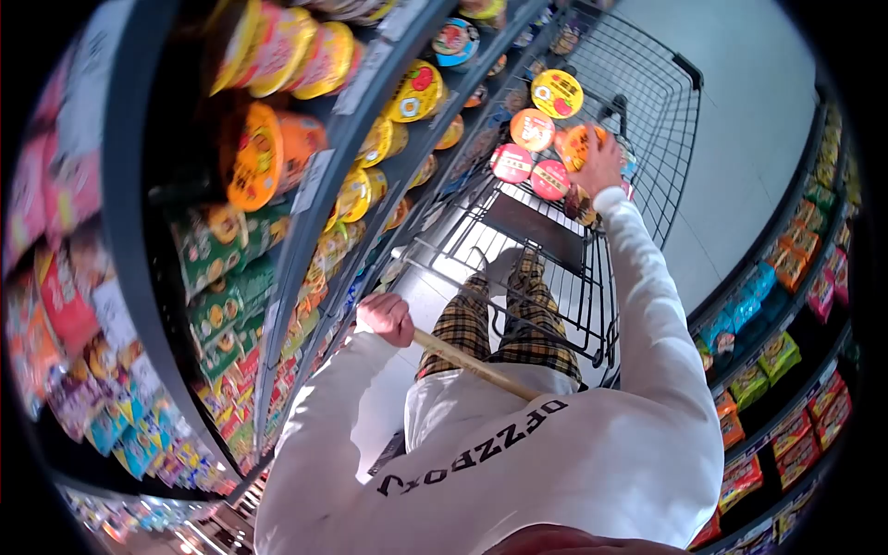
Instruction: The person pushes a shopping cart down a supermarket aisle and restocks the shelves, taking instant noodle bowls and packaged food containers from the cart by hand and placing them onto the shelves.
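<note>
My right hand (pixel 601 165) reaches into the shopping cart (pixel 680 139), its fingers closed over an orange instant noodle cup (pixel 575 148). Beside this cup in the cart are a yellow-lidded noodle cup (pixel 557 93), another orange-lidded cup (pixel 532 129), a pink-lidded cup (pixel 511 163) and a red-lidded cup (pixel 549 179). Other items near my right wrist are partly hidden. Close to my waist, my left hand (pixel 385 319) is wrapped round the end of a tan bar (pixel 472 363), which looks like the cart's handle.
On the left, a tall shelf (pixel 310 185) holds noodle cups (pixel 264 153) and green bags (pixel 222 245). Snack packets (pixel 795 259) line a curved-looking shelf on the right. Pale floor (pixel 749 139) runs between the cart and that right-hand shelf.
</note>
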Demonstrator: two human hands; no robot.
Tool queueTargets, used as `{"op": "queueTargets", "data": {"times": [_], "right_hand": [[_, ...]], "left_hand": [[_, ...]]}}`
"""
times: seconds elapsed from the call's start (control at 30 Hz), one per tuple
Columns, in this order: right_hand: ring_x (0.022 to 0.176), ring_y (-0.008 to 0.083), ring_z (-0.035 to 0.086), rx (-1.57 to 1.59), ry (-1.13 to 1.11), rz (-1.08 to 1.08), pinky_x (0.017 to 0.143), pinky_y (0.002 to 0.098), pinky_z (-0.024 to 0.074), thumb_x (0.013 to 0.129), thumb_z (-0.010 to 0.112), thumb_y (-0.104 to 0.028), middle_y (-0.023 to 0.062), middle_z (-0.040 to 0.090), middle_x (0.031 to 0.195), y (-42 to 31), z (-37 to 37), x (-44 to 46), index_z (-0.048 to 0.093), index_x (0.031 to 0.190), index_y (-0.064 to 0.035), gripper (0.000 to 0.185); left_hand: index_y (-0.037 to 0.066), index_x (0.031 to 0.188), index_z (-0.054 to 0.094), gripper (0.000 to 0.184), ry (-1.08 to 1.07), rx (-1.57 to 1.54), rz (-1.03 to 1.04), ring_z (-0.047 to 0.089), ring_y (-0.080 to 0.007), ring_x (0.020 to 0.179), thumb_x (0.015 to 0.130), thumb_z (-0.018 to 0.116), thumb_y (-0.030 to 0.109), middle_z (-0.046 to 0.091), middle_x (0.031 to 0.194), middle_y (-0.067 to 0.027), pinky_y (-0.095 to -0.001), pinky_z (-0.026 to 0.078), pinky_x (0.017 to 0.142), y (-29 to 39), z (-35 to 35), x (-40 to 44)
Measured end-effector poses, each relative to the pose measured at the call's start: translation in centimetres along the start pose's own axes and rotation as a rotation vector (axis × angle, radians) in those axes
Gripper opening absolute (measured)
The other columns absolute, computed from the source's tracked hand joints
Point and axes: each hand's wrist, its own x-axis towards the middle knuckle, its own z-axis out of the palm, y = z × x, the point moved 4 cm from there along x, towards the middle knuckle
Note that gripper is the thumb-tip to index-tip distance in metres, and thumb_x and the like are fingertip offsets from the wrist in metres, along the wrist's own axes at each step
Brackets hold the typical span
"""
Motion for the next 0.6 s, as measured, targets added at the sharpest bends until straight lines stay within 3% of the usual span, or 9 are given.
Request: {"op": "queueTargets", "data": {"times": [0.13, 0.27, 0.4, 0.5, 0.57, 0.6], "right_hand": [[0.123, 0.0473, 0.043, 0.105, 0.162, -0.036, 0.106, 0.0526, 0.0393, 0.051, 0.090, -0.036, 0.0288, 0.038, 0.135, -0.7, -3.4, -4.1, 0.030, 0.151, -0.0132, 0.119], [0.124, 0.0449, 0.042, 0.364, 0.104, 0.153, 0.110, 0.0480, 0.0354, 0.056, 0.090, -0.039, 0.0290, 0.037, 0.136, -1.3, -6.6, -8.6, 0.023, 0.153, -0.0096, 0.121], [0.129, 0.0381, 0.039, 0.763, 0.131, 0.136, 0.114, 0.0450, 0.0332, 0.062, 0.090, -0.026, 0.0249, 0.033, 0.140, -3.8, -9.3, -11.0, 0.022, 0.152, -0.0025, 0.115], [0.129, 0.0384, 0.039, 0.768, 0.134, 0.078, 0.112, 0.0452, 0.0344, 0.061, 0.090, -0.028, 0.0250, 0.034, 0.140, -7.8, -13.2, -12.8, 0.023, 0.151, -0.0013, 0.115], [0.129, 0.0392, 0.040, 0.512, 0.175, -0.065, 0.111, 0.0457, 0.0354, 0.060, 0.091, -0.030, 0.0245, 0.037, 0.138, -13.3, -18.7, -13.7, 0.023, 0.150, -0.0013, 0.116], [0.128, 0.0403, 0.040, 0.512, 0.192, -0.085, 0.110, 0.0463, 0.0359, 0.059, 0.091, -0.031, 0.0247, 0.039, 0.137, -15.5, -20.3, -14.1, 0.024, 0.149, -0.0013, 0.116]], "left_hand": [[0.008, 0.061, 0.047, 0.012, 0.044, -0.007, 0.021, 0.053, -0.0320, 0.054, 0.060, 0.057, 0.014, 0.052, 0.062, -0.0109, -0.0409, 0.042, 0.052, 0.3, -0.4, 0.2], [0.008, 0.060, 0.045, 0.013, 0.132, -0.029, 0.037, 0.052, -0.0319, 0.054, 0.060, 0.057, 0.014, 0.051, 0.059, -0.0093, -0.0405, 0.041, 0.052, 0.3, -0.3, 0.5], [0.009, 0.059, 0.045, 0.012, 0.211, -0.062, 0.065, 0.051, -0.0317, 0.052, 0.061, 0.056, 0.014, 0.049, 0.056, -0.0089, -0.0404, 0.040, 0.052, 0.5, -0.3, 1.3], [0.008, 0.059, 0.048, 0.010, 0.275, -0.079, 0.066, 0.052, -0.0335, 0.051, 0.066, 0.055, 0.012, 0.050, 0.055, -0.0107, -0.0410, 0.042, 0.052, 0.8, -0.3, 2.2], [0.007, 0.060, 0.051, 0.013, 0.339, -0.107, 0.029, 0.053, -0.0356, 0.052, 0.071, 0.056, 0.011, 0.053, 0.056, -0.0114, -0.0413, 0.045, 0.054, 1.2, -0.3, 2.9], [0.004, 0.070, 0.060, 0.006, 0.232, -0.084, -0.063, 0.060, -0.0346, 0.062, 0.073, 0.058, 0.009, 0.060, 0.070, -0.0123, -0.0408, 0.050, 0.060, 1.5, -0.3, 3.1]]}}
